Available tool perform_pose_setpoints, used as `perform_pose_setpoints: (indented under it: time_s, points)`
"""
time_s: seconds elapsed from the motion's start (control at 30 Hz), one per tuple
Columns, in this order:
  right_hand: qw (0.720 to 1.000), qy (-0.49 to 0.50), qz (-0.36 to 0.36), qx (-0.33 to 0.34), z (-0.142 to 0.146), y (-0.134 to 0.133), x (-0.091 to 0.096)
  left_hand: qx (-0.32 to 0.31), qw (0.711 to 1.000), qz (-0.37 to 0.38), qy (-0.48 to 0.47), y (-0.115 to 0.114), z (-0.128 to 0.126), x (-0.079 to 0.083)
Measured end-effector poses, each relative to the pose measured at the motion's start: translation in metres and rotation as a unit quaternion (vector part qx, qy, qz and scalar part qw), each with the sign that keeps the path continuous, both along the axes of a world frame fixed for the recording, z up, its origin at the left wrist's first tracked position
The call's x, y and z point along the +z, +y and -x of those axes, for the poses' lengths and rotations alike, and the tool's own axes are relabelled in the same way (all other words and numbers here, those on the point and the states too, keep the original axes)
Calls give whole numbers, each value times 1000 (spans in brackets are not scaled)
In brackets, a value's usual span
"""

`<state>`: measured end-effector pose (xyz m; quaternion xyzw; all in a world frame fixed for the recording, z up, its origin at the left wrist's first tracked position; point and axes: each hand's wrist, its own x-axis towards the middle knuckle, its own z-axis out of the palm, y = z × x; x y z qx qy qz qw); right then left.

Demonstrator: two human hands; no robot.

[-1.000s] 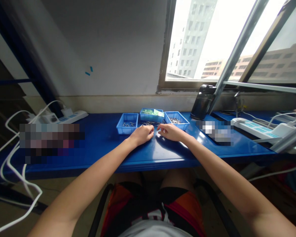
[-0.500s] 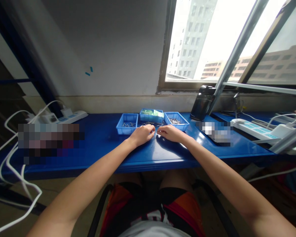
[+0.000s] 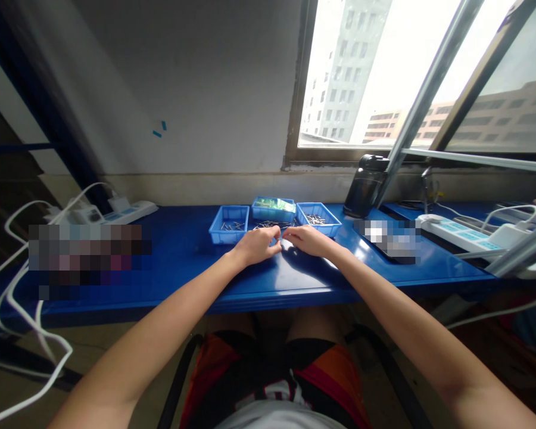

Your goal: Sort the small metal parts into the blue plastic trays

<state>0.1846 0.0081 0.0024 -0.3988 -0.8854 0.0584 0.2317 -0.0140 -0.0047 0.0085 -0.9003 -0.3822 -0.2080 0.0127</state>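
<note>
Close together above the blue table (image 3: 174,262), my two hands nearly meet at the fingertips. My left hand (image 3: 256,245) has its fingers curled, with a slight gap showing by the thumb; whatever it holds is too small to name. Pinched fingertips on my right hand (image 3: 310,241) face the left ones, and any small piece in them cannot be made out. Just beyond the hands, thin metal pieces (image 3: 268,225), like screws or rivets, lie in a loose pile. A left blue bin (image 3: 223,237) and a right blue bin (image 3: 333,229) hold similar pieces.
Behind the pile stands a third blue bin (image 3: 261,210) with a shiny green packet (image 3: 277,205) on it. A black bottle (image 3: 365,185) is at the back right near a metal post. White power strips (image 3: 131,211) and cables lie at both sides.
My left thumb has moved down, away from its fingers, widening the gap there. My right hand stays pinched in nearly the same place. The view has shifted very slightly.
</note>
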Motion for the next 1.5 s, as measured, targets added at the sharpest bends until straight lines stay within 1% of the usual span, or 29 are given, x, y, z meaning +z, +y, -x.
perform_pose_setpoints:
  time_s: [0.07,0.13,0.33,0.43,0.57,0.7,0.87,0.97,1.1,1.2,1.3,1.5]
  points:
    - [1000,17,-3,-20,0,-1,2,18,1000,3,11,0,0,1]
    - [999,29,0,-22,1,-2,4,26,999,4,24,0,1,1]
    - [1000,-3,-3,20,2,-4,3,21,999,5,44,3,0,-1]
    - [1000,-9,-7,23,0,-3,2,31,998,13,46,4,0,-2]
    - [1000,-17,-18,-14,-3,-1,2,47,998,21,46,3,0,-3]
    - [999,-10,-8,-46,-5,2,1,50,998,20,35,3,0,-3]
    - [998,-20,9,-52,-5,5,-4,23,1000,4,19,4,0,-3]
    - [998,-39,14,-38,-3,5,-6,0,1000,-7,7,6,0,-5]
    - [999,-47,3,-18,-1,1,-4,-23,999,-27,4,6,-1,-6]
    - [999,-48,1,-25,-1,0,-3,-29,999,-40,6,4,-1,-6]
    - [998,-49,8,-34,-1,1,-3,-12,999,-37,16,1,-2,-4]
    - [997,-45,2,-56,-4,2,-1,60,996,-6,61,2,-2,-3]
